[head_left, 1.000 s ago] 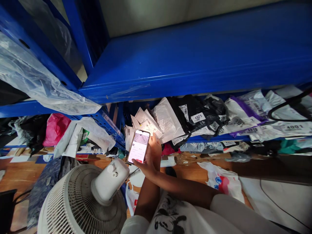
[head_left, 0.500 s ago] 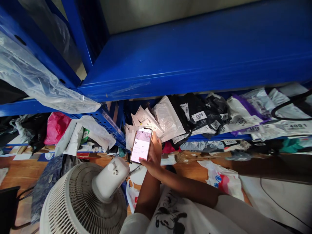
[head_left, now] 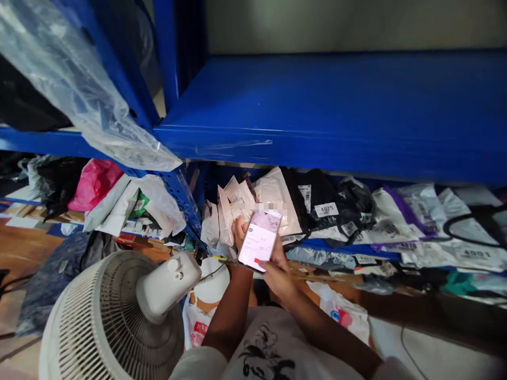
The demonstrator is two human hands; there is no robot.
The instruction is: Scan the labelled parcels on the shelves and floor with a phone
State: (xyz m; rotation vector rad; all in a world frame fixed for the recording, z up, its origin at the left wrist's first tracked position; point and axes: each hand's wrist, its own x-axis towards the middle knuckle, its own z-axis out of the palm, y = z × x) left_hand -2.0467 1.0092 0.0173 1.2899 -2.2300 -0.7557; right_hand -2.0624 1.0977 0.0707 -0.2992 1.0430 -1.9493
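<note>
A smartphone (head_left: 259, 240) with a lit screen is tilted in front of the lower shelf. My right hand (head_left: 280, 266) is closed round its lower right side, thumb over a red button at the screen's bottom. My left hand (head_left: 239, 230) reaches behind the phone, its curled fingers against a pale mailing bag (head_left: 225, 216); the phone hides most of this hand. Beside it stand more pale mailing bags (head_left: 241, 195) and a larger white bag (head_left: 291, 206). To the right, a black parcel (head_left: 317, 192) bears a label reading 4025.
A blue shelf (head_left: 317, 111) overhangs the row of parcels. The white fan (head_left: 114, 316) stands close on the left. A plastic sheet (head_left: 119, 121) hangs at the blue upright. Further right lie white and purple parcels (head_left: 400, 211); a plastic bag (head_left: 344, 311) is on the floor.
The phone has shifted right in view and now leans the other way. My left hand's fingers have come into sight on its left side. The camera view has turned slightly.
</note>
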